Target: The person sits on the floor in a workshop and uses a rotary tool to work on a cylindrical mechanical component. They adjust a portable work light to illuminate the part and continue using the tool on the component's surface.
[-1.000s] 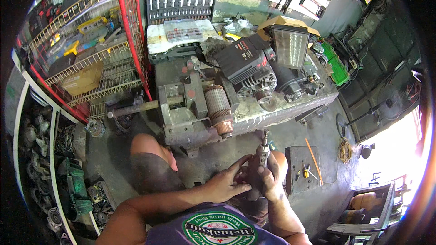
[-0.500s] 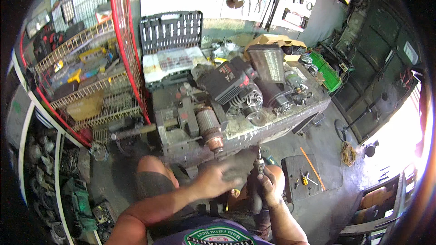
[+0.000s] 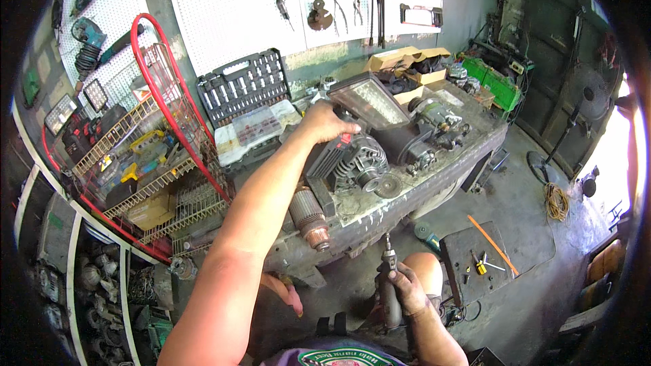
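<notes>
My left hand [image 3: 325, 122] is reached over the bench, fingers curled over the top of a black boxy device [image 3: 319, 163] with red details; its underside is hidden. Just behind stands an LED work light [image 3: 369, 102], and in front an alternator [image 3: 359, 166] with a pulley. My right hand [image 3: 407, 288] grips a slim cylindrical rotary tool [image 3: 390, 301], its bit pointing up below the bench edge. An armature [image 3: 306, 213] with a copper commutator lies at the bench's front left, beside the alternator.
The metal bench [image 3: 427, 190] also holds a socket set [image 3: 241, 85], parts box and cartons [image 3: 407, 61]. A red-framed rack [image 3: 152, 163] stands left, pegboards [image 3: 230, 7] behind. A standing fan [image 3: 586, 98] and coiled cord [image 3: 556, 203] are right; a mat [image 3: 512, 237] with small tools lies below.
My left hand has left the rotary tool and moved up and forward onto the black device. My right hand still holds the tool. The view has tilted up toward the wall.
</notes>
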The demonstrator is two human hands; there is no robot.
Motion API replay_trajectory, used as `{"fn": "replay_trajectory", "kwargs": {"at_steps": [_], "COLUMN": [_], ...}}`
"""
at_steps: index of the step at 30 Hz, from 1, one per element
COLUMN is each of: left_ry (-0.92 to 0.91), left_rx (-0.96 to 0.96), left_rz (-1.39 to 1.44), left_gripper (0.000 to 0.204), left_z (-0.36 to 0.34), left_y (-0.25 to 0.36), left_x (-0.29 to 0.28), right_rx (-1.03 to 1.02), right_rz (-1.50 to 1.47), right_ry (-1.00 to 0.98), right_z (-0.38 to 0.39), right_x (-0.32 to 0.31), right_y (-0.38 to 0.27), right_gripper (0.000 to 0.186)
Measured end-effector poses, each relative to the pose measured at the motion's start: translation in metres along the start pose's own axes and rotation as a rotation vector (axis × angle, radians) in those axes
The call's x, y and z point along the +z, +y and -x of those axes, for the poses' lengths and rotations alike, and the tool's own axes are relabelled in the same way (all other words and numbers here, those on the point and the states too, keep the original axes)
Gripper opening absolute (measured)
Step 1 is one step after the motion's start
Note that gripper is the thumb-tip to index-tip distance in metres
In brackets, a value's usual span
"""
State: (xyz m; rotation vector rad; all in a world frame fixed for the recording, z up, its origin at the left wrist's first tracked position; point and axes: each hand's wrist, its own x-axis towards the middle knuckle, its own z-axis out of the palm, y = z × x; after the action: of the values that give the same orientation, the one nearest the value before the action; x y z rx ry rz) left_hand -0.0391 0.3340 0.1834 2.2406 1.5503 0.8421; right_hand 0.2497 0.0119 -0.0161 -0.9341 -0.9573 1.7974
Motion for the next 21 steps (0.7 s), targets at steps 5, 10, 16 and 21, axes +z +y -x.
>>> {"fn": "replay_trajectory", "kwargs": {"at_steps": [5, 10, 16, 21], "left_ry": [0.128, 0.201, 0.194, 0.185], "left_rx": [0.071, 0.078, 0.047, 0.09], "left_rz": [0.191, 0.496, 0.506, 0.581], "left_gripper": [0.073, 0.076, 0.085, 0.078], "left_z": [0.042, 0.088, 0.1, 0.103], "left_y": [-0.023, -0.047, -0.066, -0.074], "left_x": [-0.015, -0.037, -0.05, -0.044], "right_rx": [0.016, -0.029, -0.041, -0.024], "right_rz": [-0.05, -0.117, -0.108, -0.073], "right_ry": [-0.016, -0.044, -0.081, -0.075], "right_z": [0.011, 0.007, 0.005, 0.0], "right_x": [-0.009, -0.014, -0.008, 0.001], "right_y": [-0.006, -0.001, -0.001, -0.001], "right_gripper": [0.055, 0.048, 0.048, 0.047]}}
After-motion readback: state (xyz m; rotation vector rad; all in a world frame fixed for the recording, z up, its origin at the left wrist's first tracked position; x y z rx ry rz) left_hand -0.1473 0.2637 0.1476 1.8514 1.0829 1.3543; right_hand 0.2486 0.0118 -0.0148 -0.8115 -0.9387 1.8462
